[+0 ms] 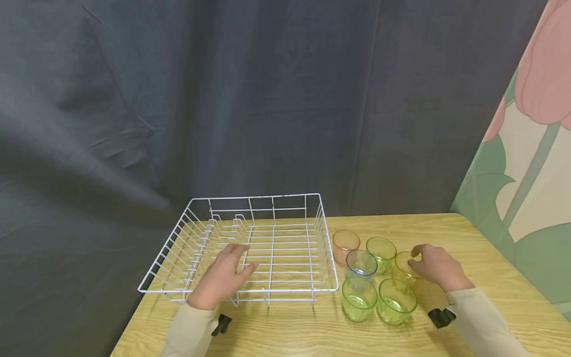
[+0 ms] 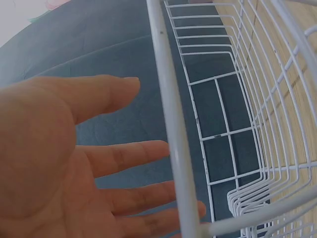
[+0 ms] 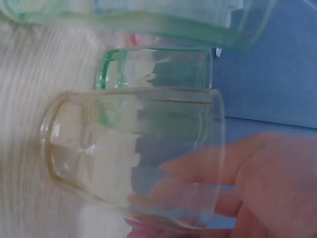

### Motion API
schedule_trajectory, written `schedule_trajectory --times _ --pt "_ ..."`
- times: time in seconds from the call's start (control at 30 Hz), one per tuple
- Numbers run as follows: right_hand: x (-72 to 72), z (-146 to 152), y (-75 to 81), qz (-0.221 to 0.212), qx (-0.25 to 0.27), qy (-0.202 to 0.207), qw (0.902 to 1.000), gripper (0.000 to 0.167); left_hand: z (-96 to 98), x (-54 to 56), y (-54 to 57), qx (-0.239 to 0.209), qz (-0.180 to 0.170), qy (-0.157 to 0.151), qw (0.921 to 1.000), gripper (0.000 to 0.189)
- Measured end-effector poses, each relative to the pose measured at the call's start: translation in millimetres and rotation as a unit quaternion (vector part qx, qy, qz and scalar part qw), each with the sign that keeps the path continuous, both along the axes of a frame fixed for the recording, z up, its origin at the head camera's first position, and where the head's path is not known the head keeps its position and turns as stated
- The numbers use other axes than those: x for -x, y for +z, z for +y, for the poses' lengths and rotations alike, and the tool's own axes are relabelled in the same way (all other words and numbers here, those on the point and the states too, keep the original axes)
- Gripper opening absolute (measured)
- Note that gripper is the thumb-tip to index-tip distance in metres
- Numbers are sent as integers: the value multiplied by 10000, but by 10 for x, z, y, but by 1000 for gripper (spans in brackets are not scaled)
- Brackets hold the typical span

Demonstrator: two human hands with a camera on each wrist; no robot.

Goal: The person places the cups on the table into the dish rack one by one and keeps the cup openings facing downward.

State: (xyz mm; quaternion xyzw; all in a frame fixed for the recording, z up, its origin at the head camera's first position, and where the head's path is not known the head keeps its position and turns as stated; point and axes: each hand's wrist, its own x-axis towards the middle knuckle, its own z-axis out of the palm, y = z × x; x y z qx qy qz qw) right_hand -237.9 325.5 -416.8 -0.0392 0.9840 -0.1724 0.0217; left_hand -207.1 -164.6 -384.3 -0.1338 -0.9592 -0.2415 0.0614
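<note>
My right hand [image 1: 439,267] is beside a clear yellow glass [image 1: 401,271], fingers bent near its rim. Through the glass wall in the right wrist view, the fingertips [image 3: 173,166] show, and no firm hold is visible. That glass stands upright on the table. Over the front left of a white wire dish rack [image 1: 292,291], my left hand [image 1: 220,277] hovers with thumb and fingers apart. Nothing is in its palm in the left wrist view, where the rack's rim [image 2: 173,114] crosses in front of the fingertips.
Upright beside the yellow glass are an orange glass [image 1: 346,243], a blue glass [image 1: 361,265], a yellow-green glass [image 1: 382,250] and two green glasses, one left [image 1: 359,300], one right [image 1: 396,303]. A dark curtain [image 1: 285,109] hangs behind the wooden table [image 1: 285,329].
</note>
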Motion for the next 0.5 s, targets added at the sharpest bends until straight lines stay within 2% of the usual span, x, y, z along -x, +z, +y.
schedule_trajectory --times 0.23,0.5 --pt "23 47 -42 -94 140 53 9998 32 17 1 -14 -14 10 -52 10000 54" --pt "47 120 -32 -208 31 192 9996 33 25 -9 -22 -30 -62 -45 10000 54"
